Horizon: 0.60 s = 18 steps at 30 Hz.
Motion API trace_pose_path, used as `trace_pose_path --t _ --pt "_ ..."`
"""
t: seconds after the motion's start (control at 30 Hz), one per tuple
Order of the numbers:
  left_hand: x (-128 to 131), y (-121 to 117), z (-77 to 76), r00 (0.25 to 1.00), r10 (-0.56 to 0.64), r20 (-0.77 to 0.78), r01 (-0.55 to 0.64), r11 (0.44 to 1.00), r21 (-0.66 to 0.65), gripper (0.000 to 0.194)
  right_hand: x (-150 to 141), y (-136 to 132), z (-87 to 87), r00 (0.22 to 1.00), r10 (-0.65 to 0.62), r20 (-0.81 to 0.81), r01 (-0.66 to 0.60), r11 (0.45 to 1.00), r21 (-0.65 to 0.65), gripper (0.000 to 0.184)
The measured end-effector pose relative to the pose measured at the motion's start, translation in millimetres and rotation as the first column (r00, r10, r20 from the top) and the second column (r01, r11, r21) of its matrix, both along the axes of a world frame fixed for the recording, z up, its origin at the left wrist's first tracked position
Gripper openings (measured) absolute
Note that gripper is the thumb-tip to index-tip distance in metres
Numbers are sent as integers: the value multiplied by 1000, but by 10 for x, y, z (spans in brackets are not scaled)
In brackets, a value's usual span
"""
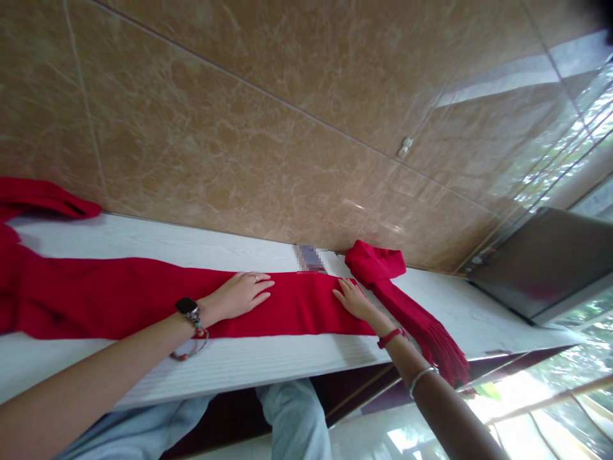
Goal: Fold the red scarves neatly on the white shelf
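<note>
Red scarf point(292, 306) is lying flat along the white table point(268, 358), running parallel to the front edge and bunching toward the left. We are resting our left hand point(242, 295) open, palm down, on its middle stretch, and our right hand point(353, 299) open, palm down, near its right end. Beyond our right hand, a fringed red scarf point(407, 310) is curling at the back edge and trailing its tassels over the front edge. More red cloth point(43, 197) is lying folded near the back edge at left. Between our hands, at the back edge, a small item point(310, 257) is showing pixelated, any writing unreadable. A gray box-like object point(541, 262) is standing toward the right end.
</note>
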<state>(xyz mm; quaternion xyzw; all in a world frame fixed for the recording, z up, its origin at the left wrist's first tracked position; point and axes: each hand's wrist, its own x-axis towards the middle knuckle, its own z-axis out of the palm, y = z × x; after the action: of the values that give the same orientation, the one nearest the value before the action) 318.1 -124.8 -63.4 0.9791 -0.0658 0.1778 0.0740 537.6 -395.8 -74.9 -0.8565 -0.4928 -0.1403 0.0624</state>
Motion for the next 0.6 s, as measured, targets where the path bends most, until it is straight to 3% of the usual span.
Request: trace_pose_path --t 0.07,0.13,0.27,0.4,0.53,0.6 --pt "28 184 -40 992 120 37 -119 993 -9 39 -118 178 119 1000 22 10 -23 998 66 46" --pt "46 372 -83 982 185 22 -185 982 -35 40 -276 433 236 990 138 -7 -136 985 103 46" --pt "19 560 -59 975 213 -64 -219 972 -91 38 -514 994 373 925 360 -120 -359 933 30 46" --pt "-81 450 140 987 143 -78 -151 984 -96 22 -571 1338 355 869 445 -216 -462 886 -34 44" --pt "-181 270 348 992 78 -95 -89 989 -119 15 -554 1352 328 838 495 -229 -486 868 98 28" --pt "-204 223 403 984 119 -131 -138 980 -146 17 -532 1292 343 808 533 -251 -501 845 186 20"
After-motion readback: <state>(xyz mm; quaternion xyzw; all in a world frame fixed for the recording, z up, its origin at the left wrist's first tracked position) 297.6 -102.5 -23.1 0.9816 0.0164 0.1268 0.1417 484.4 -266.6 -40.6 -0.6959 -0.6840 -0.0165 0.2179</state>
